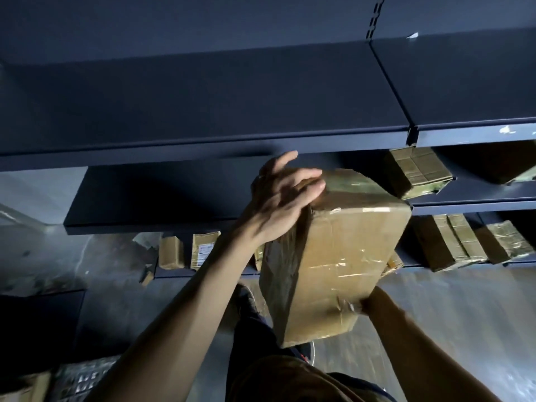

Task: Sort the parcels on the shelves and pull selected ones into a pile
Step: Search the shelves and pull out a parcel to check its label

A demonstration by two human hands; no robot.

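I hold a large brown parcel (342, 256), wrapped in clear tape, tilted in the air in front of the dark blue shelves. My left hand (278, 204) presses against its upper left corner, the fingers spread and nearly straight. At the parcel's lower right corner my right hand (374, 303) grips it from below, with the fingers mostly hidden under the box. The parcel covers part of the lower shelf behind it.
The top shelf (203, 97) and the left part of the middle shelf (162, 195) are bare. One taped parcel (417, 172) lies on the middle shelf at right. Several parcels stand on the lowest shelf (446, 242) (203, 248). More boxes (29, 387) sit on the floor at bottom left.
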